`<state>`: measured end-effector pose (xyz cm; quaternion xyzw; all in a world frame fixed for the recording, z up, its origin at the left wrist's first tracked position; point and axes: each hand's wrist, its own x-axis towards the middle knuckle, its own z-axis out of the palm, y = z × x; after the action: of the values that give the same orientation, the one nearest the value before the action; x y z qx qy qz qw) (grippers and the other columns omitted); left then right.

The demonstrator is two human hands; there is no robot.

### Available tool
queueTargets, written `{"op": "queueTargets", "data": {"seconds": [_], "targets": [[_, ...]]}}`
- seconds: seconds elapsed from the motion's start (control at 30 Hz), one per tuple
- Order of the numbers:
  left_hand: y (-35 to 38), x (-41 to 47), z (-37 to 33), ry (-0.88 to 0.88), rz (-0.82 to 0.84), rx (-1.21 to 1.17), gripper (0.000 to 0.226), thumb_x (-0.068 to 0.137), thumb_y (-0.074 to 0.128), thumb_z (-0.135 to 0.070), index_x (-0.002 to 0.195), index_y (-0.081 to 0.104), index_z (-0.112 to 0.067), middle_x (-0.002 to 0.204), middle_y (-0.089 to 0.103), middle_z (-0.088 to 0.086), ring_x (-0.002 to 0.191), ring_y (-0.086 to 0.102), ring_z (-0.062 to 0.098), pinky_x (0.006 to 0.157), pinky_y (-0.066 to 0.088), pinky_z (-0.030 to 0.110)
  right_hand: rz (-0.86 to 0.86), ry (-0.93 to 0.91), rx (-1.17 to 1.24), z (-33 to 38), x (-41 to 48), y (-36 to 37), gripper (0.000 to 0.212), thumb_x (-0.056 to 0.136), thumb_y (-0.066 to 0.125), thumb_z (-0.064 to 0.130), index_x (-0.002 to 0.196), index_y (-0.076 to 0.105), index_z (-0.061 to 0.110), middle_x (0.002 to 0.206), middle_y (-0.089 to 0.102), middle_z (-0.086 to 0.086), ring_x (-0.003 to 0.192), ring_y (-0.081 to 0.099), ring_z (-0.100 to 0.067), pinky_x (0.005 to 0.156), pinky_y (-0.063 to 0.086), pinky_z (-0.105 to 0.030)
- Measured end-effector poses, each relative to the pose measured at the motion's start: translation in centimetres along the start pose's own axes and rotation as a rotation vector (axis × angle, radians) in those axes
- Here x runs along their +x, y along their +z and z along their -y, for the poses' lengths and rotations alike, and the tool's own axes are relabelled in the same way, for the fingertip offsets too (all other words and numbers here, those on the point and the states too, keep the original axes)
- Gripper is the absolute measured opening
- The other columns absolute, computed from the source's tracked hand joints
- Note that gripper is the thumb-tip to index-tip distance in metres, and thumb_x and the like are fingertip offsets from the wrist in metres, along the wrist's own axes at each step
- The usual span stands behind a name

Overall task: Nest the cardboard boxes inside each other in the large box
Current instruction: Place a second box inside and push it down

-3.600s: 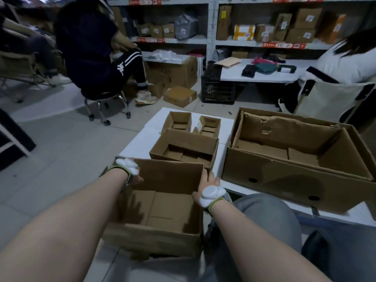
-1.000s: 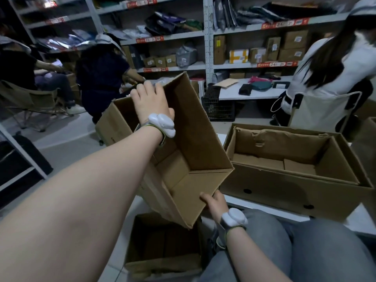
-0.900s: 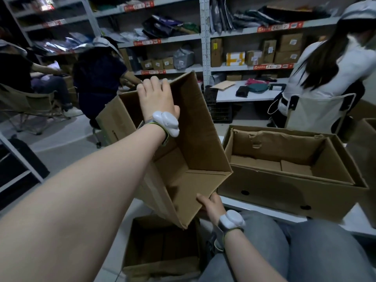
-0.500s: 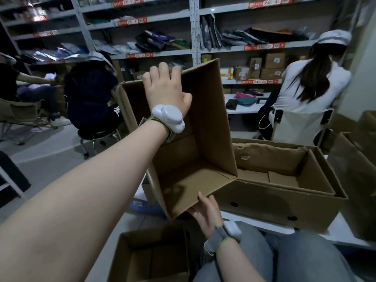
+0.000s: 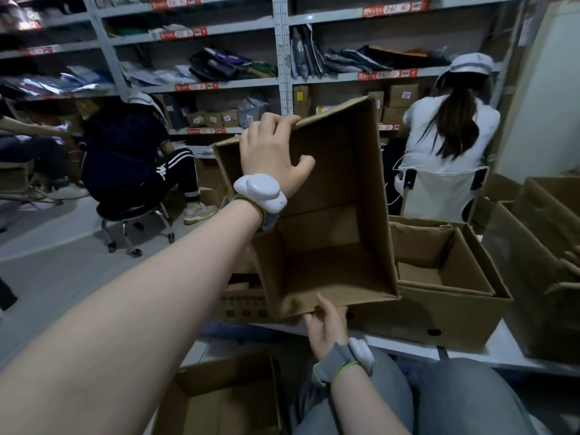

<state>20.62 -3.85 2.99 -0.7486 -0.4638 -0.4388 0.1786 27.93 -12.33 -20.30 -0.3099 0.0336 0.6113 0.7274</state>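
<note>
I hold an open medium cardboard box [image 5: 332, 233] in the air, tilted so its opening faces me. My left hand [image 5: 273, 152] grips its upper rim, fingers hooked over the edge. My right hand [image 5: 326, 324] holds its lower edge from beneath. Just right of it, on the white table, sits the large cardboard box [image 5: 439, 312], open at the top with a brown liner inside. Another open box [image 5: 219, 400] lies near my lap at the bottom of the view.
A further box [image 5: 241, 296] stands on the table behind the held one. More big cartons [image 5: 546, 262] stand at the right edge. A person in white sits behind the large box, another in dark clothes on a stool at left. Shelving fills the back.
The held box has been lifted from the table, tipped up and carried right, now partly in front of the large box's left end. My view has risen toward the shelves.
</note>
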Motion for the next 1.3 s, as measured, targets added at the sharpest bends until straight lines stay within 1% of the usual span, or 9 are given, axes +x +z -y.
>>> {"op": "queueTargets", "data": {"seconds": [0.17,0.3,0.47,0.7,0.83,1.03,1.1,1.2,1.3], "targets": [[0.8,2.1,-0.8,-0.078,-0.039,-0.147,0.060,0.074,0.055,-0.040,0.130,0.053,-0.018,0.121,0.053,0.008,0.111,0.049,0.026,0.095,0.033,0.031,-0.056,-0.159,-0.171,5.4,1.4,1.4,0.063,0.093,0.051,0.001,0.145,0.026,0.027,0.140,0.045,-0.012,0.128,0.044,-0.028,0.111,0.034,-0.046],[2.6,2.3,-2.2,-0.150,-0.026,-0.248,0.064,0.071,0.051,-0.039,0.131,0.052,-0.016,0.124,0.051,0.009,0.113,0.048,0.027,0.099,0.035,0.035,-0.114,-0.217,-0.279,9.4,2.5,0.7,0.071,0.093,0.054,0.007,0.151,0.015,0.023,0.149,0.037,-0.010,0.136,0.036,-0.026,0.112,0.033,-0.040],[5.3,1.0,-3.9,-0.180,-0.008,-0.368,0.071,0.068,0.043,-0.044,0.131,0.050,-0.012,0.124,0.050,0.011,0.114,0.048,0.029,0.101,0.038,0.042,-0.173,-0.296,-0.321,13.0,2.7,-1.0,0.072,0.094,0.052,0.009,0.152,0.011,0.020,0.153,0.030,-0.010,0.139,0.033,-0.026,0.112,0.030,-0.036],[9.5,-1.5,-4.5,-0.269,0.109,-0.518,0.072,0.069,0.044,-0.045,0.135,0.047,-0.015,0.129,0.045,0.009,0.119,0.045,0.025,0.104,0.040,0.042,-0.205,-0.361,-0.311,17.6,3.8,-4.6,0.062,0.091,0.057,0.014,0.145,0.029,0.026,0.145,0.043,-0.005,0.137,0.037,-0.026,0.116,0.024,-0.048],[11.9,-3.3,-4.9,-0.328,0.115,-0.505,0.072,0.072,0.048,-0.039,0.138,0.040,-0.013,0.134,0.041,0.010,0.123,0.042,0.028,0.106,0.037,0.045,-0.200,-0.412,-0.310,19.7,4.7,-5.2,0.057,0.092,0.054,0.016,0.144,0.033,0.025,0.140,0.049,-0.004,0.132,0.043,-0.025,0.115,0.027,-0.047],[16.0,-6.1,-4.3,-0.482,0.158,-0.522,0.079,0.072,0.048,-0.038,0.144,0.029,-0.012,0.140,0.033,0.008,0.128,0.039,0.030,0.106,0.039,0.050,-0.239,-0.477,-0.556,22.6,6.4,-4.7,0.056,0.093,0.054,0.022,0.144,0.031,0.019,0.141,0.043,-0.005,0.134,0.038,-0.028,0.112,0.030,-0.048],[17.1,-7.4,-4.3,-0.514,0.198,-0.455,0.084,0.073,0.053,-0.036,0.147,0.022,-0.010,0.144,0.029,0.009,0.131,0.035,0.033,0.108,0.035,0.051,-0.236,-0.507,-0.656,23.4,6.7,-4.4,0.063,0.093,0.054,0.021,0.148,0.023,0.018,0.146,0.039,-0.006,0.136,0.036,-0.029,0.111,0.031,-0.043],[20.0,-9.5,-4.6,-0.650,0.235,-0.353,0.088,0.077,0.062,-0.027,0.149,0.017,-0.006,0.150,0.026,0.015,0.138,0.027,0.036,0.114,0.025,0.049,-0.226,-0.534,-0.822,24.1,7.9,-4.5,0.063,0.095,0.051,0.015,0.149,0.017,0.020,0.145,0.038,-0.006,0.132,0.037,-0.027,0.097,0.031,-0.032],[20.9,-10.1,-4.7,-0.695,0.182,-0.320,0.087,0.078,0.064,-0.023,0.149,0.018,-0.006,0.151,0.027,0.016,0.139,0.027,0.036,0.116,0.021,0.049,-0.237,-0.576,-0.910,23.9,7.9,-4.5,0.066,0.095,0.050,0.011,0.149,0.015,0.021,0.144,0.038,-0.006,0.126,0.040,-0.021,0.094,0.030,-0.030]]}}
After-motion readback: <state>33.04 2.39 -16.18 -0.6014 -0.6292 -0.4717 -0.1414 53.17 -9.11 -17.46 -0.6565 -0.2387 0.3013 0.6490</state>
